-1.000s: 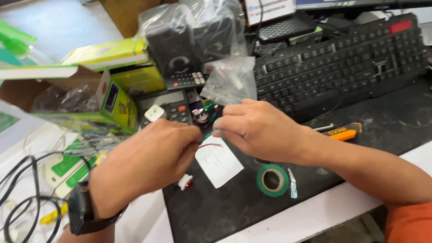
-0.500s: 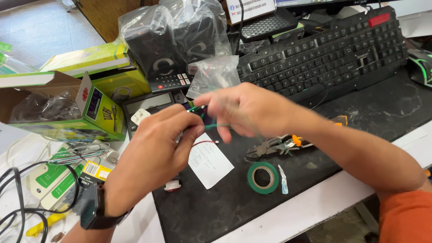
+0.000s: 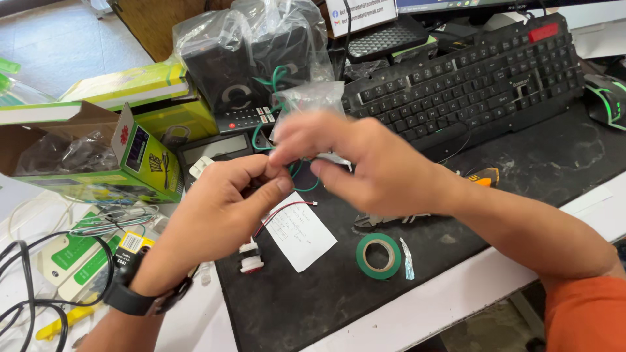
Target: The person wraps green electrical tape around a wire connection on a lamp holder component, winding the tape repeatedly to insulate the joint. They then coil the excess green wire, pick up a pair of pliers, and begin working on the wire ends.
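Both hands are meeting over the black mat (image 3: 521, 189), working a thin green wire (image 3: 306, 179). The left hand (image 3: 218, 208) is curling its fingers inward, thumb and forefinger pressed together on the wire's lower end. The right hand (image 3: 355, 160) is pinching the wire from above; it is blurred, so the exact grip is hard to tell. The wire is hanging between the two hands, looping just above the white paper slip (image 3: 300, 231).

Compared with half a second ago, the right hand is sitting higher and further left, and the green loop is showing more slack below the fingers — the hands seem to be drawing or twisting the wire rather than merely holding it. A second ago the hands were lower, close over the slip. The pliers (image 3: 391, 220) with orange grips are now lying partly under the right wrist.

Counting what is around: one roll of green tape (image 3: 379, 255) lying flat on the mat, one paper slip, one small red-and-white part (image 3: 250, 259) on a thin red lead beside the slip, one black keyboard (image 3: 469, 85) at the back, two black speakers (image 3: 254, 58) wrapped in clear plastic, one green carton (image 3: 140, 163) lying open at the left — and one black watch (image 3: 140, 296) on the left wrist.
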